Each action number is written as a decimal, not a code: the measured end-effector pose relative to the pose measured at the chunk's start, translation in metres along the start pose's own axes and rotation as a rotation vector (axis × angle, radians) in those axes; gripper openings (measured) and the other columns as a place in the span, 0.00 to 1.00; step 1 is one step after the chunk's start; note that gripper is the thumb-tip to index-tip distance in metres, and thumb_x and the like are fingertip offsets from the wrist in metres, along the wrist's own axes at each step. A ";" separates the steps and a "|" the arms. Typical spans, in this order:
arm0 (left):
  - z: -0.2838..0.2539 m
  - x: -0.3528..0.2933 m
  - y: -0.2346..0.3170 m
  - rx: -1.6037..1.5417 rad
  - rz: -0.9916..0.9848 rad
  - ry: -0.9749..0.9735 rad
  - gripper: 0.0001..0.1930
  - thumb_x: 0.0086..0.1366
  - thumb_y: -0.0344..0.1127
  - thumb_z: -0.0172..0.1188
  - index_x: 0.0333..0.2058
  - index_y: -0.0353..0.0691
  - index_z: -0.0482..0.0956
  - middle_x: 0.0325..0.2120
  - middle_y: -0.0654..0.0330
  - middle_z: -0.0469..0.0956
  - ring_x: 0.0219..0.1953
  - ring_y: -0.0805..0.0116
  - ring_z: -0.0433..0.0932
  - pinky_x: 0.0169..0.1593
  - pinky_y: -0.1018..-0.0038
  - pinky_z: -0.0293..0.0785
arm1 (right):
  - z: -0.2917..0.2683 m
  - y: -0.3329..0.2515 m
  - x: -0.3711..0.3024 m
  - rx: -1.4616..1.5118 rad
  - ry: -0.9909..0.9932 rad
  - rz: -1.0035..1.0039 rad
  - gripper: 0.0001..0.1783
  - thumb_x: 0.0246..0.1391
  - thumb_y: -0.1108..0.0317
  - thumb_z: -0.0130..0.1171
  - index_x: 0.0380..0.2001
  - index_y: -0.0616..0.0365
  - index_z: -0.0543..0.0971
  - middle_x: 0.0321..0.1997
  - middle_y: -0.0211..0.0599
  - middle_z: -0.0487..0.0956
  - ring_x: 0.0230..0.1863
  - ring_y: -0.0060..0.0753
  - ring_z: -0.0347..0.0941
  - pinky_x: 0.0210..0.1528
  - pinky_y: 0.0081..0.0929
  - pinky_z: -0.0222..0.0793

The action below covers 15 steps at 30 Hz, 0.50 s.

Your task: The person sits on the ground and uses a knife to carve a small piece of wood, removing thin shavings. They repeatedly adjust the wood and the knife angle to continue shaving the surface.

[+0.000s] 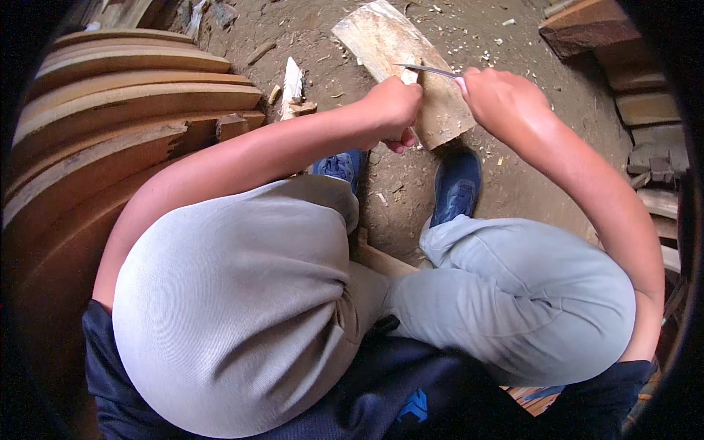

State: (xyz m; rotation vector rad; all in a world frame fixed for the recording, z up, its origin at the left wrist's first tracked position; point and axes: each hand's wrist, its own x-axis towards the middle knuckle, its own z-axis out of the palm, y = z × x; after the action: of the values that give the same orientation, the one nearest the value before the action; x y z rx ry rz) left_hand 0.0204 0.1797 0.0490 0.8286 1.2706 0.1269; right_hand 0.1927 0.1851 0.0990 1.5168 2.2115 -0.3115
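My right hand (pixel 499 95) is closed round the pale handle of a knife (pixel 433 70). Its thin blade points left and crosses the top of a small light piece of wood (pixel 411 76). That piece is gripped in my left hand (pixel 396 110), whose fingers are curled round it and hide its lower part. Under both lies a wide wooden board (pixel 381 37), slanting from the far left down toward my right shoe. Whether the blade is cutting into the wood or only resting on it, I cannot tell.
Curved stacked planks (pixel 147 92) fill the left side. More timber (pixel 594 29) is piled at the right. Wood chips and shavings are scattered over the dirt floor (pixel 513 169), and a pale split offcut (pixel 292 84) lies left of the board. My shoes (pixel 456 187) stand close to the board.
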 end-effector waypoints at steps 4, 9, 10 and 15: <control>-0.003 0.007 -0.001 0.042 -0.008 0.010 0.16 0.66 0.43 0.41 0.26 0.37 0.67 0.13 0.61 0.63 0.12 0.68 0.67 0.15 0.66 0.62 | 0.003 -0.004 0.001 -0.091 0.021 0.051 0.08 0.53 0.73 0.52 0.31 0.64 0.79 0.31 0.50 0.82 0.36 0.45 0.82 0.34 0.36 0.79; -0.002 0.008 -0.005 0.019 0.007 0.049 0.17 0.66 0.44 0.42 0.24 0.39 0.67 0.12 0.61 0.64 0.11 0.68 0.66 0.13 0.68 0.59 | 0.009 -0.019 0.004 -0.174 0.015 0.144 0.07 0.55 0.72 0.53 0.34 0.62 0.79 0.32 0.50 0.83 0.35 0.43 0.82 0.31 0.34 0.80; -0.002 0.008 -0.005 0.028 0.017 0.051 0.17 0.66 0.44 0.42 0.23 0.38 0.67 0.12 0.61 0.64 0.11 0.68 0.66 0.13 0.68 0.59 | 0.010 -0.019 0.007 -0.182 0.030 0.145 0.07 0.55 0.72 0.53 0.33 0.62 0.79 0.33 0.50 0.83 0.36 0.43 0.82 0.32 0.34 0.80; -0.005 0.005 0.001 0.066 0.004 0.034 0.18 0.66 0.44 0.42 0.23 0.36 0.68 0.11 0.61 0.63 0.09 0.68 0.64 0.12 0.68 0.58 | 0.001 -0.008 0.012 -0.162 0.018 0.046 0.08 0.53 0.72 0.53 0.30 0.61 0.81 0.33 0.49 0.83 0.36 0.44 0.82 0.33 0.34 0.80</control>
State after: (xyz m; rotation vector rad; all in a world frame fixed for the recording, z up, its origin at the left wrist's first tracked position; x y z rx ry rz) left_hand 0.0181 0.1854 0.0456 0.8888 1.3113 0.1032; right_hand 0.1816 0.1912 0.0922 1.4859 2.1547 -0.1023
